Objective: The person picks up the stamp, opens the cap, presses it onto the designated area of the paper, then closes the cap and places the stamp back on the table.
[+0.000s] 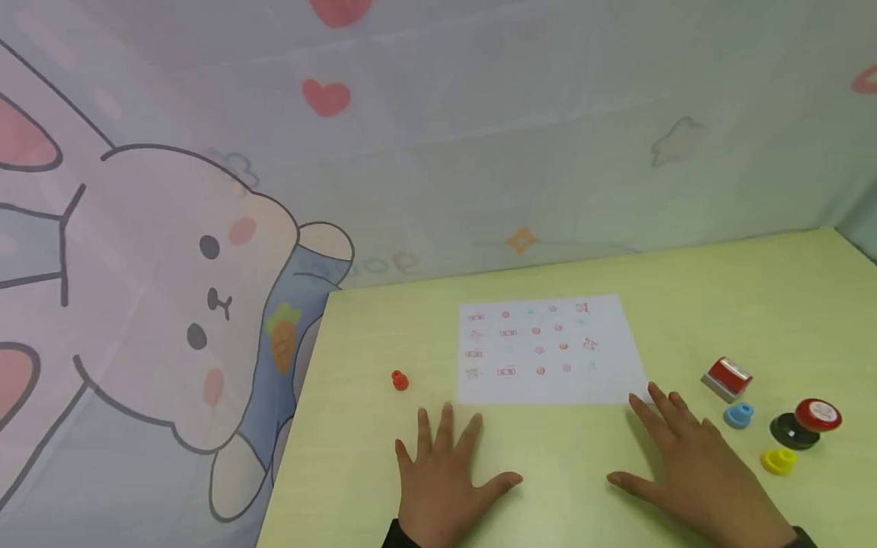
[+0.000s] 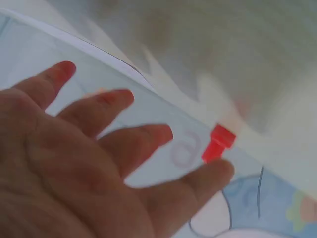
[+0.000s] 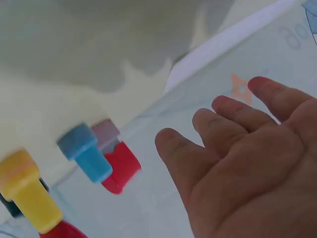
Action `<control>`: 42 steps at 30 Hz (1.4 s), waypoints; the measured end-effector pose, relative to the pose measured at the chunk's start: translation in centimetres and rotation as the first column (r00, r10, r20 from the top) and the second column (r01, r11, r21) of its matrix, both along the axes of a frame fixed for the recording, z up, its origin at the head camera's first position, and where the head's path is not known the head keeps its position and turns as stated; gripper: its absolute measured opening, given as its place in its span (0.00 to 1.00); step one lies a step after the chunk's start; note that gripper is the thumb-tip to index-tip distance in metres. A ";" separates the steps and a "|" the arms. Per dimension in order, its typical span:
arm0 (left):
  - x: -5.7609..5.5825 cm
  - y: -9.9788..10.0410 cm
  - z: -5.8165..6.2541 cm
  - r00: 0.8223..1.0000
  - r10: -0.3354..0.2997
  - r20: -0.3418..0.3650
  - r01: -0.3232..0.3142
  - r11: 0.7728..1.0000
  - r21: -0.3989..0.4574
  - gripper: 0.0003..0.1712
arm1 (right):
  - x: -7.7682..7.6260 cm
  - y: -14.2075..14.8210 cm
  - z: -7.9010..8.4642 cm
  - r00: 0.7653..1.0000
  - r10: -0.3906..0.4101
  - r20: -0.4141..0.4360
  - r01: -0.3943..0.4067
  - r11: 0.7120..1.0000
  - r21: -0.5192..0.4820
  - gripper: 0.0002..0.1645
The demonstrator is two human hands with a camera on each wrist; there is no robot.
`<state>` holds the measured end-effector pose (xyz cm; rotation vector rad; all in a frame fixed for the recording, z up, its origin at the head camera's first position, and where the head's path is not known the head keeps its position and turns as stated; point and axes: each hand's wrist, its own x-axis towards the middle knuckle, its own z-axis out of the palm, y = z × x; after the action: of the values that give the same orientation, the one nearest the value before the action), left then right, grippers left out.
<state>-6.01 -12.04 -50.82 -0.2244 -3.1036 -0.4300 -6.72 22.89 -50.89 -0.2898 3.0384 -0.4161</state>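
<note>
While the left hand (image 1: 441,483) and right hand (image 1: 699,473) spread fingers apart over the table (image 1: 555,472), a paper sheet (image 1: 551,351) lies at the left's one o'clock and the right's ten; a small red stamp (image 1: 400,381) at the left's eleven, a yellow stamp (image 1: 779,461) at the right's three.

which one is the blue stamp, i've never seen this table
On the yellow-green table, start at the white sheet and look right, beyond the right hand. There the blue stamp sits between the red block and the yellow stamp, left of the round stamp. It is shaped like the yellow one, but only it is blue.
</note>
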 end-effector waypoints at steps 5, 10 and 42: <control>-0.3 0.2 1.1 1.000 -0.007 -0.004 0.007 0.996 0.086 0.53 | -2.3 2.3 2.7 0.997 -0.010 -0.070 0.008 1.000 -0.024 0.64; -1.1 0.8 2.6 0.998 -0.036 -0.045 0.044 0.980 0.194 0.37 | -5.4 5.7 5.5 0.993 -0.062 -0.098 0.067 0.996 0.056 0.50; -2.4 5.2 1.0 0.863 -0.401 0.307 -0.314 0.050 0.948 0.26 | -3.5 -5.7 7.2 0.860 0.435 -0.269 -0.511 0.720 -0.469 0.20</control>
<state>-8.46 -6.83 -49.83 -0.1617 -2.0870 -2.8896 -10.24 17.22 -43.68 -1.1439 2.7352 -1.2177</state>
